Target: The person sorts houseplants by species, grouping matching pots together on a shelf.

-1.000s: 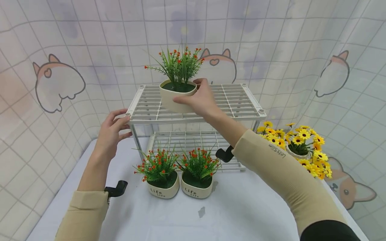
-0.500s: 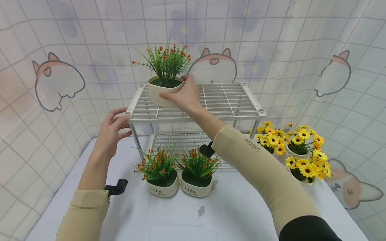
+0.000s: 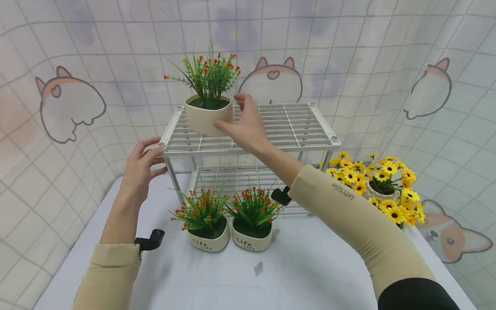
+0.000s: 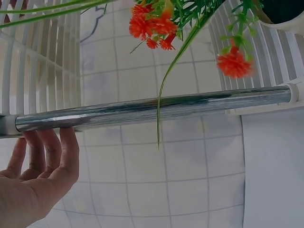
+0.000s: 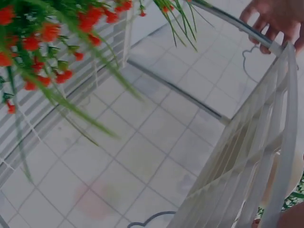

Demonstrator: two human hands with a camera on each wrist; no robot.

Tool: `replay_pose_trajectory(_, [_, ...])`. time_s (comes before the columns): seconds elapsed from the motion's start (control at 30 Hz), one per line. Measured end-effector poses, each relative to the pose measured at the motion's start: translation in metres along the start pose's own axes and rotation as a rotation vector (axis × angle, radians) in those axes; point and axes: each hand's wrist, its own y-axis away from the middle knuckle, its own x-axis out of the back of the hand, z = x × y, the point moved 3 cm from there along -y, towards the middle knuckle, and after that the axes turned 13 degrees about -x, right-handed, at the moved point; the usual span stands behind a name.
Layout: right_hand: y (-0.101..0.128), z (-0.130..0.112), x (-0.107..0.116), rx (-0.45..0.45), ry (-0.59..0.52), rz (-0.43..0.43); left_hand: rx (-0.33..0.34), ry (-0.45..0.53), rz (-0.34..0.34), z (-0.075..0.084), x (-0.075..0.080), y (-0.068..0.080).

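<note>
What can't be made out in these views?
Head view: what the leftmost yellow daisy-like flowers stand in, behind the beige fabric sleeve.
Head view: part of the lower shelf of the white barred rack, behind the green red-flowered plants.
Head view: whether the right hand touches the cream rounded pot, which it overlaps from this angle.
Left wrist view: a pale pot, cut off top right.

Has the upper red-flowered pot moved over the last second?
Yes, leftward: in the head view the upper pot is now closer to the left end of the white rack than a second ago.
</note>
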Motion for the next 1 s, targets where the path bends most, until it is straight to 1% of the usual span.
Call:
replay_pose_trajectory(0.2, [0.034, 0.011, 0.016, 0.091, -0.088, -0.05, -0.007, -0.002, 0.011, 0.0, 0.0, 0.0])
replay_pose_trajectory(0.33, [0.062, 0.019, 0.028, 0.155, -0.063, -0.078, -0.005, 0.005, 0.015, -0.001, 0.0, -0.001])
replay_pose_trajectory(0.47, [0.091, 0.029, 0.043, 0.178, -0.036, -0.105, 0.004, 0.011, 0.012, -0.001, -0.001, -0.001])
replay_pose_trajectory(0.57, [0.11, 0.038, 0.055, 0.167, -0.032, -0.107, 0.008, 0.018, 0.004, -0.002, -0.002, -0.002])
replay_pose_trajectory(0.73, [0.132, 0.062, 0.072, 0.142, -0.048, -0.073, 0.017, 0.017, 0.001, -0.002, -0.002, -0.003])
replay_pose_trajectory(0.9, [0.146, 0.093, 0.083, 0.121, -0.094, -0.003, 0.033, 0.01, 0.007, -0.001, -0.001, -0.004])
replay_pose_trajectory(1.0, [0.15, 0.112, 0.085, 0.066, -0.144, 0.033, 0.033, 0.009, 0.011, -0.001, -0.001, -0.004])
